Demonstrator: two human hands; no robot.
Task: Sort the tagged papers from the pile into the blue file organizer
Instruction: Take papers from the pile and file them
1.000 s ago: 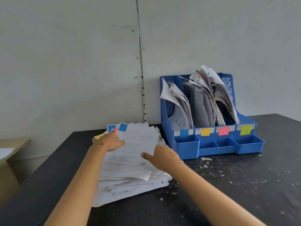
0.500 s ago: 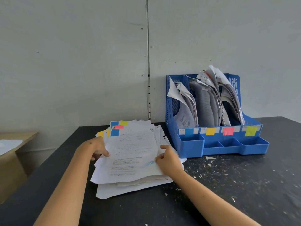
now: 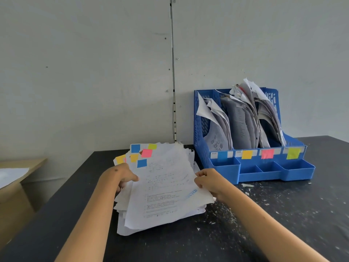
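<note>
A pile of white papers (image 3: 160,214) with blue, yellow, pink and green tags at their far corners lies on the black table (image 3: 283,224). The top sheet (image 3: 166,188), marked with a blue tag (image 3: 141,163), is raised off the pile. My left hand (image 3: 120,176) pinches its left edge and my right hand (image 3: 209,181) pinches its right edge. The blue file organizer (image 3: 251,167) stands to the right against the wall. Its compartments hold papers and carry blue, yellow, pink and green labels along the front.
Paper scraps litter the table in front of the organizer (image 3: 247,185). A wooden surface with a white sheet (image 3: 11,174) stands at the far left, below table height. The grey wall (image 3: 85,72) closes off the back.
Both hands have taken the top sheet by its edges and lifted it off the pile. The camera has moved closer to the pile.
</note>
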